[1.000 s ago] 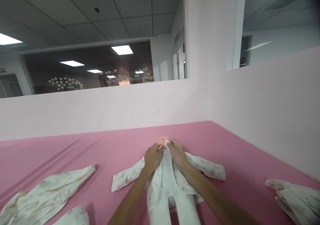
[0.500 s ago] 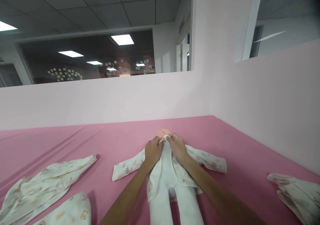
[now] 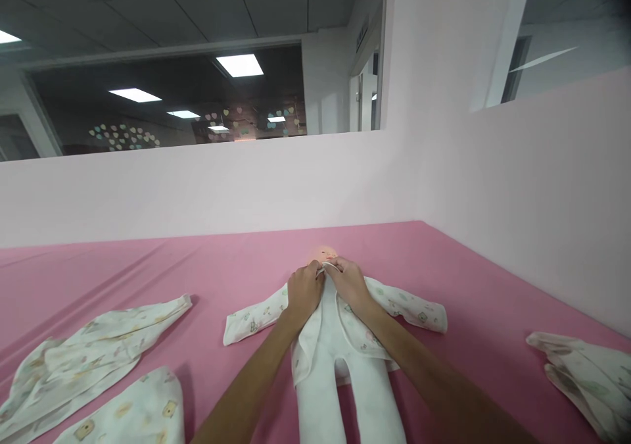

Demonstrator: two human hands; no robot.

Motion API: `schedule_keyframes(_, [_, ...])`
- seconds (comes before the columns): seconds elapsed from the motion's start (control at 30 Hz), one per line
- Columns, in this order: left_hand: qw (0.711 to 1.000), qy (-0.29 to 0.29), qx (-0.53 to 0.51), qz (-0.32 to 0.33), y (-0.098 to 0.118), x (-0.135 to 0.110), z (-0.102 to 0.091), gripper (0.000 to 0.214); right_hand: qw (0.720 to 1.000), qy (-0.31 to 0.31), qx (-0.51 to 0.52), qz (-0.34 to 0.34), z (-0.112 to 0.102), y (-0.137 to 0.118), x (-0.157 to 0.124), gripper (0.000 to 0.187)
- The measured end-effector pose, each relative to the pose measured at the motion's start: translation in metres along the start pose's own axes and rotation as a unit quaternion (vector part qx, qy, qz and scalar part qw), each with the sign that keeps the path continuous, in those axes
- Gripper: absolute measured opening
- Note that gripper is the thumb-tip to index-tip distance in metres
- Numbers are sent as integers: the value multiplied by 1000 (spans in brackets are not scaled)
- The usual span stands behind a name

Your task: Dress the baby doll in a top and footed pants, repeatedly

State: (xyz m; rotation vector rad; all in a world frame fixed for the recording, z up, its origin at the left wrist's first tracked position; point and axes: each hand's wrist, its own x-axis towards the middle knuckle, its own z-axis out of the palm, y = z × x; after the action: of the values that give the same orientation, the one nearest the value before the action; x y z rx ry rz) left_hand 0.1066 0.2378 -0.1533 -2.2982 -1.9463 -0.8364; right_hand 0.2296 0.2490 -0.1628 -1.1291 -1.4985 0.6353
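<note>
A doll with a white cloth body [image 3: 323, 378] lies on its back, its legs toward me. Its peach-coloured head [image 3: 323, 254] shows just beyond my hands. A white printed baby jacket [image 3: 362, 335] is on it, front open, sleeves spread to both sides. At the neck, my left hand [image 3: 304, 291] pinches the jacket's left collar edge. My right hand [image 3: 351, 283] pinches the collar from the other side, close to the left. Fingertips nearly meet, and what lies between them is partly hidden.
The doll lies on a pink-covered surface [image 3: 236, 266]. Printed baby garments [image 3: 98, 345] lie at the left, with another folded printed cloth [image 3: 133, 411] nearer me. One more printed garment [image 3: 586, 378] is at the right edge. White walls [image 3: 197, 194] with windows border the back and right.
The two hands have drawn slightly closer together at the collar, still pinching it. The view has tilted down a little. The garments lie as before.
</note>
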Motion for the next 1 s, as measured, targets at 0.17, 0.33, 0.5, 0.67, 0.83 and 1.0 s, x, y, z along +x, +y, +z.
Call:
schedule_keyframes(0.17, [999, -10, -32, -26, 0, 1, 2, 16, 999, -27, -39, -14, -2, -10, -10, 23])
schedule_keyframes(0.33, [991, -39, -119, -41, -1, 4, -1, 15, 995, -42, -87, -24, -2, -15, -21, 25])
schedule_keyframes(0.5, [953, -140, -265, -49, -13, 7, -8, 13, 991, -44, -117, -47, -4, -14, -27, 27])
schedule_keyframes(0.67, [903, -198, -372, -80, -25, 8, -12, 22, 985, -41, -150, -76, -3, -14, -31, 25])
schedule_keyframes(0.83, [879, -202, -418, -109, -26, 10, -6, 29, 982, -34, -164, -82, -1, -13, -35, 25])
schedule_keyframes(1.0, [872, -208, -427, -116, -26, 14, -1, 29, 985, -9, -164, -53, -1, -13, -37, 28])
